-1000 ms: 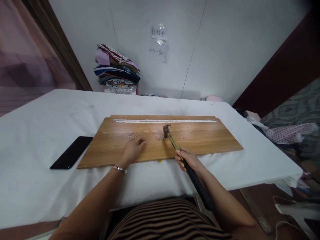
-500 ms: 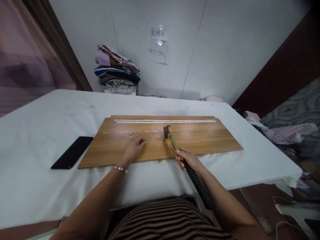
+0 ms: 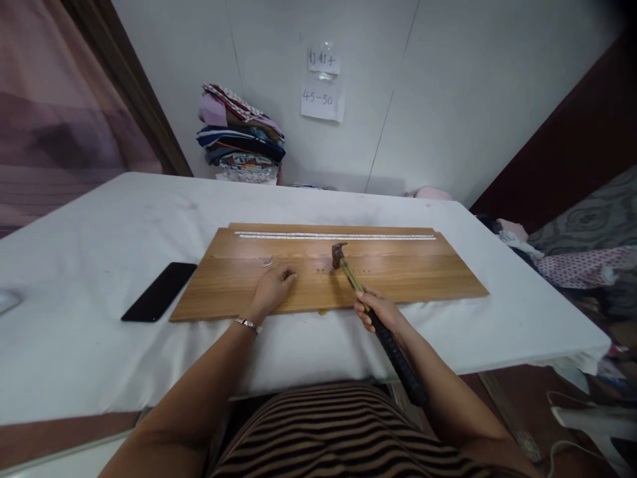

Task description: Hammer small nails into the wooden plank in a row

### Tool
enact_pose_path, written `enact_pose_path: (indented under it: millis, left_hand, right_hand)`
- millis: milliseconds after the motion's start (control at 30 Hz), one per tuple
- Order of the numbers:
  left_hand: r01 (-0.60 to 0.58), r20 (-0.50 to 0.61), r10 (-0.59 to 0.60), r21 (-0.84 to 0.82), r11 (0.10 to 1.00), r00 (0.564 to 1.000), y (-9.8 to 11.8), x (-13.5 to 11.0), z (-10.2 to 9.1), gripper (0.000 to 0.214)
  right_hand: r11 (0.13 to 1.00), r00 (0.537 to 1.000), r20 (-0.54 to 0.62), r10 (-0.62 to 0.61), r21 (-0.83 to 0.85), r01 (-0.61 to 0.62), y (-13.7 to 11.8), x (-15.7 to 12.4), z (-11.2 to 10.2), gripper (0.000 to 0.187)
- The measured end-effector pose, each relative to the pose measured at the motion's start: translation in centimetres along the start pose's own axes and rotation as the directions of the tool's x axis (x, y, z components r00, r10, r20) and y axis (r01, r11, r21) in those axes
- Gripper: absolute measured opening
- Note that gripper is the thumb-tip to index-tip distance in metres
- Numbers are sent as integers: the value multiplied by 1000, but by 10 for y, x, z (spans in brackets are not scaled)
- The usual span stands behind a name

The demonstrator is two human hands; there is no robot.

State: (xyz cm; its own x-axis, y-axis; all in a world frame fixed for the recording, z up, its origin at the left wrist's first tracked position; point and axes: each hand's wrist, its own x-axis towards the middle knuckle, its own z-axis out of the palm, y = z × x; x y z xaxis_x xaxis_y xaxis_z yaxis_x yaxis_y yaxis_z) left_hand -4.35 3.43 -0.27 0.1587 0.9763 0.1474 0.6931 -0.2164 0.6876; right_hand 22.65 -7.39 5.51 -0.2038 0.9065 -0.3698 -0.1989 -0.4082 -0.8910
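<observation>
Against the frame of half a second ago, the camera has turned slightly, so the whole scene sits a little farther right and a pale, blurred object now shows at the left edge; the hands and tool keep nearly the same places over the board. The right hand has its fingers wrapped around the hammer, gripping where the yellowish neck meets the black, ridged handle. The hammer's rust-brown, curved claw head is above the middle of the board, by a row of small dark nail-like points. The left hand rests on the left part of the board, fingers curled and drawn together near the thumb; whether they pinch anything I cannot tell. Just beyond it lie a few thin, shiny loose nails. The board is flat and rectangular, with brown wood grain, and two narrow white strips run along its far side. It lies on a smooth white cloth, creased on the near side. A glossy black slab like a phone lies just left of the board.
</observation>
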Motion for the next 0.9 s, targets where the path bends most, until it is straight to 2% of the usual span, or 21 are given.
enact_pose_path:
  millis: [900]
  left_hand:
    - [-16,-3,16,17,1000,1000,4,-1,-3,18]
  right_hand:
    - [1000,1000,-6,3,-3,-3,1,0,3,48]
